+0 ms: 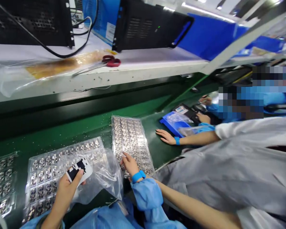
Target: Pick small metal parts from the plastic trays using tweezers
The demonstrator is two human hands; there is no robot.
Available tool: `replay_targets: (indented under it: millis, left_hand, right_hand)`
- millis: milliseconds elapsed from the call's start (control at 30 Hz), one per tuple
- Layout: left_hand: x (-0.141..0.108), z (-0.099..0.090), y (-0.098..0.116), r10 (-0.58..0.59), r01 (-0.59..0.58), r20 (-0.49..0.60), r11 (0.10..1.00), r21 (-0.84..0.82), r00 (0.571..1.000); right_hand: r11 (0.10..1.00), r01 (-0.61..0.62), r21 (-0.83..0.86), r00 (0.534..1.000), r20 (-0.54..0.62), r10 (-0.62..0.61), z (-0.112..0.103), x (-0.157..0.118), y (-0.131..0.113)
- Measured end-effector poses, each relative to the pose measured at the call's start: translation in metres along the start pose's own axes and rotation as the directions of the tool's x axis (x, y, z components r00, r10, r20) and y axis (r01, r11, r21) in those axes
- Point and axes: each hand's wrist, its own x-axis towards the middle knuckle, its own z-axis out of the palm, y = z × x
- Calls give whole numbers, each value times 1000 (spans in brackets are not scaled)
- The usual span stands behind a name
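Clear plastic trays (131,143) of small metal parts lie on a green surface (62,133) beneath both hands. The left hand (66,194) grips a white-and-black card (77,170) beside a loose plastic bag (107,178); the right hand (131,165), half open, rests its fingertips on a tray.

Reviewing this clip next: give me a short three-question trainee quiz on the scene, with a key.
1. What does the left hand hold?
2. True or false: the scissors on the white shelf have red handles.
3. What colour is the plastic tray on the green belt? A red, B blue, C yellow.

Key: 1. A white card with black markings. 2. True. 3. B.
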Motion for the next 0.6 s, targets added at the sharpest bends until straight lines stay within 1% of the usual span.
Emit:
replay_targets:
  millis: [67,200,367,467,533,600]
  left_hand:
    - [5,-5,-1,3,-3,-4,1000,-6,1000]
    - [16,-12,-2,-31,30,-27,999,-12,999]
    - [29,-16,-4,-20,19,-17,998,-54,1000]
    - [35,-18,-4,-24,23,-8,998,-56,1000]
    - [37,-19,-3,-38,35,-27,993,-111,999]
    - [38,-19,0,-45,35,-46,978,-204,998]
  right_hand:
    - [1000,-8,-26,1000,-11,8,2,9,-3]
    - [998,-6,-68,998,-61,1,1,20,-9]
    - [996,13,-86,994,-105,-22,-9,35,-22]
    - [998,54,-44,992,-107,-59,-14,38,-45]
    - [994,111,2,989,-103,-110,-11,32,-70]
    - [983,179,30,983,-53,-178,-2,20,-99]
